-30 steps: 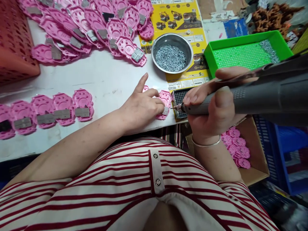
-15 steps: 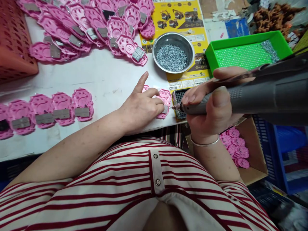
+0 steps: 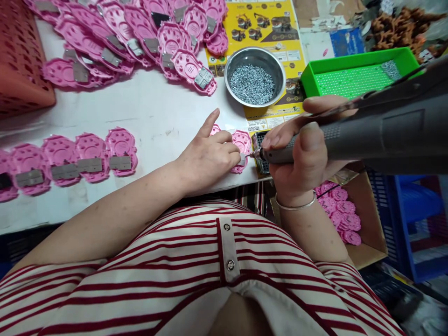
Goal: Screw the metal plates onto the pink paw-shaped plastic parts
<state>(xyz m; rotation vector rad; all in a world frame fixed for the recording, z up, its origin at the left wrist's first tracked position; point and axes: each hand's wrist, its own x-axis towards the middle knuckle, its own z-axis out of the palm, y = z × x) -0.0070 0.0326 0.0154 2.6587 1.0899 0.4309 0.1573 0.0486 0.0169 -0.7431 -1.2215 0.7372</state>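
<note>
Two hands of mine are at work over the white counter (image 3: 154,109). My right hand (image 3: 297,151) is wrapped firmly round a grey electric screwdriver (image 3: 381,133), thumb along one side of its barrel and fingers along the other, with a silver bangle (image 3: 297,206) at the wrist. The thin bit reaches the pink plastic casing (image 3: 241,138) by my left hand, right at its small grey cover (image 3: 242,160); whether it touches, I can't tell. That casing lies near the counter's front edge, just beside a small black perforated tray (image 3: 258,138).

My left hand (image 3: 210,161) is palm down, one finger stretched away from me and the others bent toward the casing. Their tips are hidden, so I can't tell whether I'm gripping it or only pressing. Another bit of pink plastic shows beyond my knuckles.

Beyond my hands, a steel bowl (image 3: 254,55) of small screws (image 3: 254,85) sits partly on a yellow printed sheet (image 3: 268,42), with a green tray (image 3: 336,86) to its right. A row of five pink casings (image 3: 121,142) runs off to my left, the outermost cut off by the view. Behind them lies a large heap of similar casings (image 3: 87,39), near a red basket (image 3: 26,60). Below the counter on my right, a cardboard box (image 3: 374,233) holds pink pieces (image 3: 345,217).
</note>
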